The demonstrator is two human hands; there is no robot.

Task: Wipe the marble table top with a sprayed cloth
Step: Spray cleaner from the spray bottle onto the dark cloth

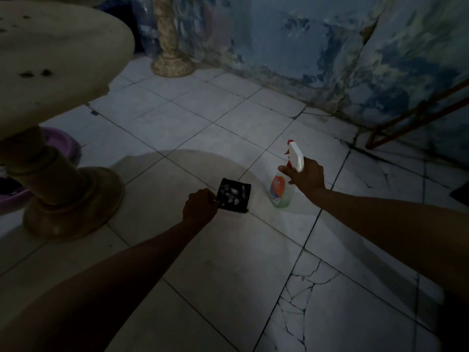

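at far left the round marble worktop (50,54) stands on a thick pedestal (58,179), its pale top marked with a few dark spots. a purple basin (61,141) shows behind the pedestal on the floor. further back a second stone column (170,47) stands near the blue mottled wall (330,47). the left hand (200,207) pinches the near left edge of a dark folded cloth (234,195), which carries white blobs of foam and is held low over the tiled floor (203,115); i cannot tell whether it touches the tiles. just to the right, apart from the cloth, the right hand (307,176) grips the neck of a spray bottle (284,184) with white and red trigger head. cracked tiles (302,295) lie nearer the camera, and a reddish metal frame (406,118) leans at far right.
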